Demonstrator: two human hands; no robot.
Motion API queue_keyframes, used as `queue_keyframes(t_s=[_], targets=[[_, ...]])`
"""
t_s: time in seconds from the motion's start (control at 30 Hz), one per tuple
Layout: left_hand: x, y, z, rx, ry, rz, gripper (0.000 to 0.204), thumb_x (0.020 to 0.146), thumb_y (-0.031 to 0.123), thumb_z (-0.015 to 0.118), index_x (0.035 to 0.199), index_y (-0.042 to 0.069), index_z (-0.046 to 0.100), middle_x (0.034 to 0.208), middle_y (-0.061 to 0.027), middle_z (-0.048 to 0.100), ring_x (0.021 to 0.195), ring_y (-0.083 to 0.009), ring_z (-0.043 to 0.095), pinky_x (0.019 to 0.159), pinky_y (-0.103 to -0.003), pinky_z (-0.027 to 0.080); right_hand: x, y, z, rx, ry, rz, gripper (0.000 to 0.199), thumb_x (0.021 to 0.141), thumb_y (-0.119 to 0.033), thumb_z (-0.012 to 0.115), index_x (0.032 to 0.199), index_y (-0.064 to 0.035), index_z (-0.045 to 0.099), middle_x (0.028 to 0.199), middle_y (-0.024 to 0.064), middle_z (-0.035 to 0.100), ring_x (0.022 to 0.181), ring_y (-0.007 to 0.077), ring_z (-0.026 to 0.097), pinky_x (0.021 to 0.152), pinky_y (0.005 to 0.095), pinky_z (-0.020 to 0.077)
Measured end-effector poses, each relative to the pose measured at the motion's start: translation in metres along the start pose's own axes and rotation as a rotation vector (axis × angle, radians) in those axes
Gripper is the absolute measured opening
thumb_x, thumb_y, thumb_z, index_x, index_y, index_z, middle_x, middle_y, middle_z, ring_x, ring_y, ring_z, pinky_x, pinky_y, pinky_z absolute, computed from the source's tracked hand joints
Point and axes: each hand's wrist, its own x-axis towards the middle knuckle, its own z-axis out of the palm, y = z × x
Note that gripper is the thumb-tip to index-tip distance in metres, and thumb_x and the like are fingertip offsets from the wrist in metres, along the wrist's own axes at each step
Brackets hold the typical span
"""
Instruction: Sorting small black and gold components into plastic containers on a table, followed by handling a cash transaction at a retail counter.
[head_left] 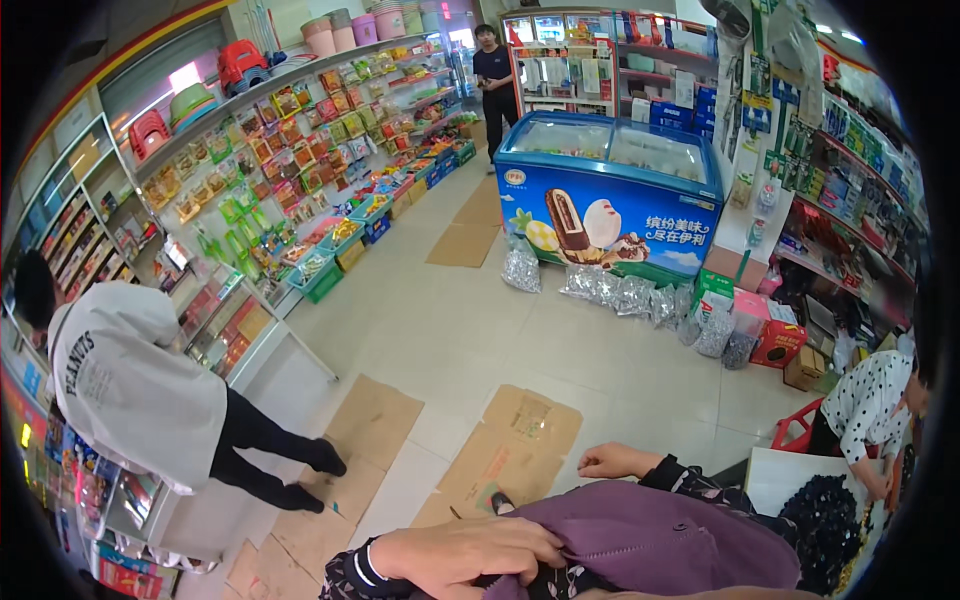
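My left hand comes in from the lower left in a dark flowered sleeve. It lies on a purple cloth at the bottom middle, fingers curled into its edge. My right hand reaches in from the right just beyond the cloth, its fingers curled in loosely with nothing visible in them. It hovers over flattened cardboard on the tiled floor. What lies under the cloth is hidden.
A person in a white hoodie leans at the glass counter on the left. Another person in a dotted top crouches at the right by a red basket. A blue freezer chest with silver bags stands ahead; snack shelves line the left wall.
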Motion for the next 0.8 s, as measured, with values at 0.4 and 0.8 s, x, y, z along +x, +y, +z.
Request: queue_keyframes(t_s=[0.4,0.8], targets=[[-0.031,-0.072,-0.155,0.138,-0.034,0.086,0.032,0.083,0.027,0.053,0.102,0.001,0.057,0.106,-0.0163,0.059,0.1,-0.0312,0.055,0.089,-0.041,0.04,0.09,-0.004,-0.073,0.062,0.006,0.21,0.039,0.08,-0.042,0.059,0.099,-0.0086,0.065,0.091,0.0124,0.066,0.086,0.0283,0.062,0.075,0.0354,0.0479],[0.025,-0.161,-0.288,0.3,-0.163,-0.12,0.027,0.081,0.028,0.056,0.089,0.002,0.057,0.092,-0.0135,0.06,0.09,-0.031,0.055,0.084,-0.04,0.041,0.242,0.075,-0.206,-0.019,-0.061,0.111,0.036,0.08,-0.04,0.059,0.096,-0.0093,0.066,0.089,0.0114,0.066,0.084,0.0281,0.062,0.074,0.0361,0.0481]])
